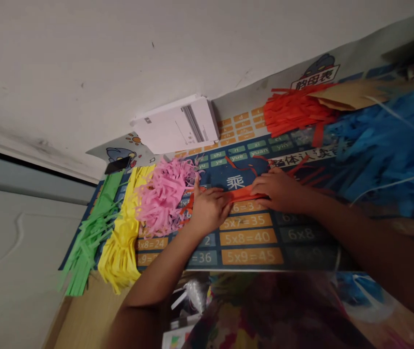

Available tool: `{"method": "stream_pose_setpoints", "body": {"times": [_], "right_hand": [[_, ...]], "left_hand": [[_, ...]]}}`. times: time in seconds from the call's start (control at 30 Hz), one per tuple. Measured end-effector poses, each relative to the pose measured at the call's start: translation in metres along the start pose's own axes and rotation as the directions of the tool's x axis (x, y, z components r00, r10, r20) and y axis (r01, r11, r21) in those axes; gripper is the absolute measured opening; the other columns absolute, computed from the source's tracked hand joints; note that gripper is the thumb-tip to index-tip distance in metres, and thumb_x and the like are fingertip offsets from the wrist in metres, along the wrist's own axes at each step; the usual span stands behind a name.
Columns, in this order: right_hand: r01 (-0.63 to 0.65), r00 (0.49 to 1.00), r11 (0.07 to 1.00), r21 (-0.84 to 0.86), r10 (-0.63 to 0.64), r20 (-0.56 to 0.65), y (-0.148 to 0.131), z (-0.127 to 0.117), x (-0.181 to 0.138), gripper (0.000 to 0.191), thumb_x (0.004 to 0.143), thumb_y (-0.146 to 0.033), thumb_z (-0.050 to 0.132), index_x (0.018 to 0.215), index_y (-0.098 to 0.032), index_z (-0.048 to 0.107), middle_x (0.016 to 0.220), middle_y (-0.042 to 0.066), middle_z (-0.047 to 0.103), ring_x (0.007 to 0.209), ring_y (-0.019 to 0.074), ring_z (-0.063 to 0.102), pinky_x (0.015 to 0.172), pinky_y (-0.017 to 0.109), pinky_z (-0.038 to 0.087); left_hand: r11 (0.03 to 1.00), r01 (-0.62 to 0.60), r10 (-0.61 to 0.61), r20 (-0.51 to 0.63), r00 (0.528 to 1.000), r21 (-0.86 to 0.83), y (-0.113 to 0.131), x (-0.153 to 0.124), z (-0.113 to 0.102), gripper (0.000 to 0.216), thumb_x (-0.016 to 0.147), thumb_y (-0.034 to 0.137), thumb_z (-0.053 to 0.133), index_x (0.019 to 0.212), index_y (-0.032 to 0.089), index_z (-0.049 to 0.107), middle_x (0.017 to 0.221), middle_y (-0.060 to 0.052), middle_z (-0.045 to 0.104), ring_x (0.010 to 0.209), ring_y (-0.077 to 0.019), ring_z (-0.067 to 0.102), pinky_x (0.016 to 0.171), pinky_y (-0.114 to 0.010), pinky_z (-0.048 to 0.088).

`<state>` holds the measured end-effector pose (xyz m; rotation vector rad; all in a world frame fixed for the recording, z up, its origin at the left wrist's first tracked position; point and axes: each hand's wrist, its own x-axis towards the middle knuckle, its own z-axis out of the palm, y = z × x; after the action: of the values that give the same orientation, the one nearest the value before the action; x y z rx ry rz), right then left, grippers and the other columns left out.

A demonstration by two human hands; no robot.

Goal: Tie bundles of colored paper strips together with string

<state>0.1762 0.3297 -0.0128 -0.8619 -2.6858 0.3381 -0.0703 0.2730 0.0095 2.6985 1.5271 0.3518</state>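
Note:
An orange-red strip of tissue paper [243, 194] lies stretched across the table mat between my two hands. Fingers of my left hand [208, 208] are closed over its left end, the thumb pointing up and away. At the other end, my right hand [277, 190] grips the strip with bent fingers. Loose orange fringe shows to the left of my left hand and behind my right. Thin red-orange scraps [245, 167] lie just beyond the strip. A pink fringed paper bundle [165, 194] is close on the left.
Yellow [125, 232] and green fringed bundles [96, 228] hang over the table's left front edge. A white box [177, 127] stands by the wall. Red fringe [297, 111] and a large blue pile [391, 150] fill the right side. A dark phone-like slab [117, 165] is back left.

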Motion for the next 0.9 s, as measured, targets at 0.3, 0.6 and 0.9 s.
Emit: {"method": "stream_pose_setpoints", "body": {"times": [0.3, 0.6, 0.9], "right_hand": [[-0.038, 0.999, 0.998, 0.053, 0.038, 0.002, 0.014, 0.003, -0.004, 0.024, 0.095, -0.03, 0.054, 0.084, -0.023, 0.073, 0.093, 0.002, 0.073, 0.091, 0.0208, 0.06, 0.089, 0.039, 0.031], [-0.283, 0.958, 0.957, 0.067, 0.285, -0.028, 0.018, 0.016, 0.002, 0.029, 0.089, -0.039, 0.055, 0.071, -0.021, 0.068, 0.085, 0.006, 0.067, 0.084, 0.0227, 0.058, 0.075, 0.036, 0.038], [-0.392, 0.92, 0.92, -0.002, 0.392, -0.016, 0.008, 0.014, 0.008, 0.023, 0.084, -0.035, 0.06, 0.067, -0.02, 0.065, 0.081, 0.005, 0.065, 0.085, 0.023, 0.057, 0.075, 0.036, 0.036]], "left_hand": [[0.994, 0.038, -0.039, -0.005, 0.999, -0.1, -0.005, -0.01, 0.0, 0.02, 0.096, 0.032, 0.055, 0.095, 0.026, 0.074, 0.101, 0.0, 0.076, 0.11, -0.021, 0.062, 0.12, -0.057, 0.004], [0.97, 0.238, -0.235, 0.054, 0.97, -0.041, -0.004, 0.009, 0.01, 0.029, 0.094, 0.034, 0.053, 0.074, 0.019, 0.067, 0.084, -0.004, 0.071, 0.093, -0.0234, 0.058, 0.102, -0.051, 0.032], [0.971, 0.235, -0.234, 0.033, 0.972, -0.036, -0.004, 0.011, 0.012, 0.025, 0.09, 0.034, 0.057, 0.072, 0.021, 0.068, 0.078, -0.003, 0.068, 0.09, -0.0236, 0.056, 0.097, -0.05, 0.031]]}}
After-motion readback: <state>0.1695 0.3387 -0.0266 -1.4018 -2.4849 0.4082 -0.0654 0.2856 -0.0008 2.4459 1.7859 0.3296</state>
